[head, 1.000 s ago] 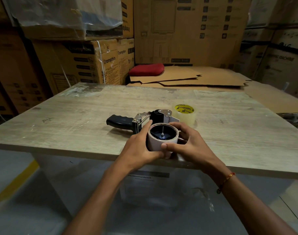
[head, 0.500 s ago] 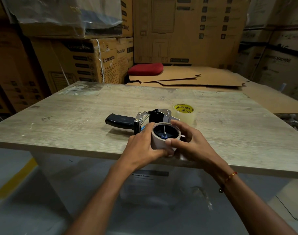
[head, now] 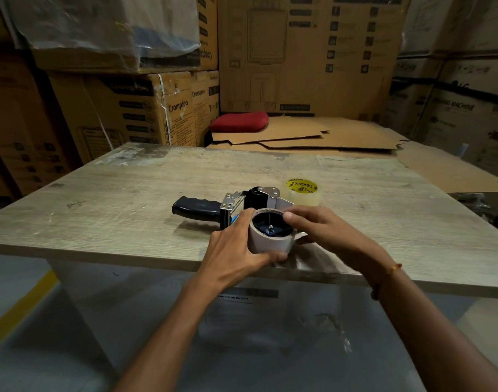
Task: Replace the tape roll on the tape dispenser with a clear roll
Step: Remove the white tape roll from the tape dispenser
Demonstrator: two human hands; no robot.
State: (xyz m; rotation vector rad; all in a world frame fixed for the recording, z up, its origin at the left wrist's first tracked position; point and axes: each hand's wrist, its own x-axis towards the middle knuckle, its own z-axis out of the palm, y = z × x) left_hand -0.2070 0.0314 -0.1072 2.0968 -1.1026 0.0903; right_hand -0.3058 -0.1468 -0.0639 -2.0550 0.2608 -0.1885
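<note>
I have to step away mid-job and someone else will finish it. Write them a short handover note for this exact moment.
Left hand: wrapped around the old roll, gripping its near side.
Right hand: thumb and fingers on the old roll's far rim.
Tape dispenser: lying on its side near the front edge of the table, black handle pointing left, old roll on its hub.
Clear roll: flat on the table just behind the dispenser, untouched.
Done: old roll grasped.
Left: pull the old roll off, set it aside, fit the clear roll on the hub, thread the tape.
</note>
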